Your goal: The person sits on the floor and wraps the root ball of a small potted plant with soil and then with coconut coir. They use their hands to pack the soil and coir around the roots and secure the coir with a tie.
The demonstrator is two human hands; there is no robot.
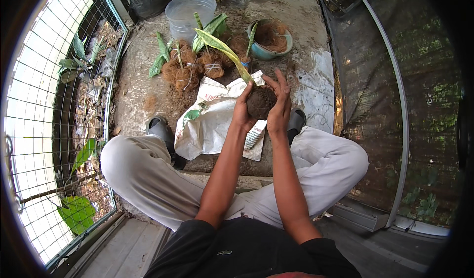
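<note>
Between my two hands sits a ball of dark soil [261,103], with a yellow-edged snake plant leaf [223,49] rising from it and leaning to the far left. My left hand [242,111] is cupped against the ball's left side. On the opposite side my right hand [280,102] curves round it, its fingertips reaching past the far edge. Beneath the hands a white plastic sack [211,126] lies crumpled on the ground. Beyond it, a cluster of fibre-wrapped plant balls [183,70] tied with string stands with green leaves sticking up.
A clear plastic tub [190,13] stands behind the plants. To its right is a blue-green pot [266,51] holding brown coconut fibre. Wire mesh fencing [64,80] runs along the left, and a metal-framed dark net panel [395,80] along the right. Grey sandals [159,128] are on my feet.
</note>
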